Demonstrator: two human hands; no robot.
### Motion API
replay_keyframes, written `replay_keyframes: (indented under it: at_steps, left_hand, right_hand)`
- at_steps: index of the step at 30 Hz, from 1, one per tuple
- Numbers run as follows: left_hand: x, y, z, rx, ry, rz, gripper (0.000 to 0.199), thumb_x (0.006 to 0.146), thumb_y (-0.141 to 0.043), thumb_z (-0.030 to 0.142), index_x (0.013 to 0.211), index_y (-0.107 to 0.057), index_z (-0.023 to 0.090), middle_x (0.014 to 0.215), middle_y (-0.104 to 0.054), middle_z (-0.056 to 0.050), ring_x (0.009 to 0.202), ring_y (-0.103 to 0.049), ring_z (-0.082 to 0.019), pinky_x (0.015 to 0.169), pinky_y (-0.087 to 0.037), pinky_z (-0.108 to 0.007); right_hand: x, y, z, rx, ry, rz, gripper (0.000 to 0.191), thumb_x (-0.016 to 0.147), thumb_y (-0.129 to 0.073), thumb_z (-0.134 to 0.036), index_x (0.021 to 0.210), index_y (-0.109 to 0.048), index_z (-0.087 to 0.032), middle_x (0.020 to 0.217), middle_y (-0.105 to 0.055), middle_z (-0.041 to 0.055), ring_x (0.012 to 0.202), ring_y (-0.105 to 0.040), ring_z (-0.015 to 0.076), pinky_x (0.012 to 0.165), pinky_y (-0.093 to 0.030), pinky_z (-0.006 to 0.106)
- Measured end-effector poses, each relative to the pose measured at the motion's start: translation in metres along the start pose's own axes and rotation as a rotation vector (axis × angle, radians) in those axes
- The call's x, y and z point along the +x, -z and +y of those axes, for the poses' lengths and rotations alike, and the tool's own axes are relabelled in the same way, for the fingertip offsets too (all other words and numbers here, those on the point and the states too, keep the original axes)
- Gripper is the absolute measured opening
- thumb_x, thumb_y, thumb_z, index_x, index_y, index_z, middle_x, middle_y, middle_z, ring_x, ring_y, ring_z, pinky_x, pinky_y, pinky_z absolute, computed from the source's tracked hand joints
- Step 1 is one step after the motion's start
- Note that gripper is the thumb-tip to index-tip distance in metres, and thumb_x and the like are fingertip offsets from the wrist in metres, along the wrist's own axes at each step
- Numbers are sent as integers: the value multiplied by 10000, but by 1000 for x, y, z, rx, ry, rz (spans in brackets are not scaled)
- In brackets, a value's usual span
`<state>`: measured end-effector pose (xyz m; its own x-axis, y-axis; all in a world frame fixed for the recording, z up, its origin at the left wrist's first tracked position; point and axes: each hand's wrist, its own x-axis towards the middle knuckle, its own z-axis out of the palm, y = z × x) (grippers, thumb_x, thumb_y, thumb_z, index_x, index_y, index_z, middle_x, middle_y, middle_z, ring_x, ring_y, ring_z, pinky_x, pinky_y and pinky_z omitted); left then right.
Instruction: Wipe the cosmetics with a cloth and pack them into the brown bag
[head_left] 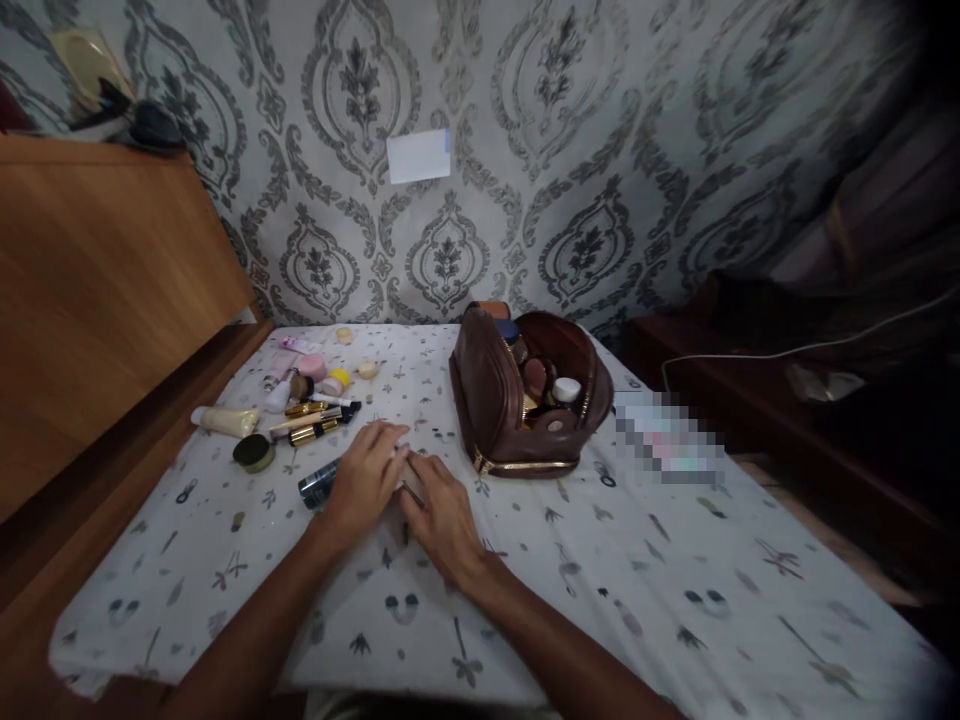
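- The right hand (442, 515) was bent beside a slim item (412, 491); I could not tell whether it gripped this.
- The left hand (369, 475) lay palm down, fingers close to the right's; its hold was hidden.
- A dark bottle (317, 485) lay just beside the left hand.
- Farther left sat a jar (253, 454).
- The open bag (480, 400) stood beyond the right hand.

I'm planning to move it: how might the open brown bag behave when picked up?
The brown bag would probably feel weighty, since many items fill it. Its leather-like sides may flex when squeezed. With its top unzipped, the white-lidded item could spill if tilted.
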<state>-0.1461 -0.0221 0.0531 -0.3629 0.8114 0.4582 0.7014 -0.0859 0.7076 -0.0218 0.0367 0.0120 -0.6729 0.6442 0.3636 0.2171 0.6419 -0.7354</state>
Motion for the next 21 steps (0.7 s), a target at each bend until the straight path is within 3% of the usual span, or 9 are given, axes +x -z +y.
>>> replay_keyframes:
  at_steps: [3, 5, 8, 10, 12, 16, 18, 21]
  left_hand:
    - [7, 9, -10, -151, 173, 64, 223, 852, -572, 387, 909, -710, 221, 830, -691, -40, 845, -620, -227, 816, -439, -310]
    - [11, 13, -15, -302, 280, 96, 263, 829, -595, 441, 807, -698, 200, 687, -651, -5, 681, -592, -180, 692, -435, -267]
    - [13, 13, -16, -631, 466, 149, 343, 768, -654, 510, 753, -674, 168, 583, -589, 23, 546, -542, -129, 570, -416, -230]
    - [12, 9, -11, -812, 549, 166, 394, 736, -679, 551, 769, -664, 158, 587, -603, 16, 534, -559, -129, 539, -432, -229]
    - [10, 3, -4, -907, 569, 166, 441, 740, -665, 596, 826, -656, 163, 655, -652, -10, 568, -603, -150, 494, -437, -227]
    - [3, -4, 5, -1024, 511, 132, 460, 745, -690, 564, 1013, -629, 195, 867, -713, -45, 672, -659, -162, 479, -452, -212]
    - [0, -6, 5, -1029, 489, 87, 467, 733, -730, 492, 1083, -605, 209, 903, -710, -36, 597, -630, -123, 471, -452, -204]
    - [-2, -5, 2, -913, 523, 58, 438, 747, -716, 475, 1088, -583, 235, 776, -659, 29, 388, -478, -68, 344, -340, -189]
  right_hand:
    - [-3, 0, -1, -54, 49, -13, 422, 861, -527, -205, 1280, -575, -217, 1018, -608, 103, 913, -592, 251, 821, -495, 379]
    - [-1, 3, -4, 40, 68, -24, 407, 861, -548, -226, 1266, -592, -238, 1019, -621, 95, 917, -598, 248, 826, -495, 378]
    - [3, 7, -10, 369, 25, -60, 334, 854, -589, -281, 1182, -631, -238, 982, -662, 62, 896, -618, 227, 800, -501, 348]
    - [6, 8, -13, 640, -101, -149, 261, 860, -593, -368, 1067, -646, -218, 824, -659, 23, 707, -613, 178, 627, -494, 286]
    - [8, 7, -15, 909, -262, -245, 293, 844, -607, -467, 966, -629, -201, 711, -625, -7, 539, -550, 127, 470, -413, 230]
    - [9, 6, -15, 1314, -491, -313, 392, 756, -704, -529, 911, -595, -186, 707, -655, 10, 512, -559, 103, 429, -375, 191]
    - [9, 6, -16, 1407, -557, -344, 413, 741, -716, -541, 892, -584, -180, 677, -657, 21, 505, -560, 107, 419, -370, 186]
    - [9, 5, -17, 1409, -594, -338, 432, 738, -712, -560, 870, -588, -167, 704, -641, 27, 538, -563, 106, 422, -387, 183]
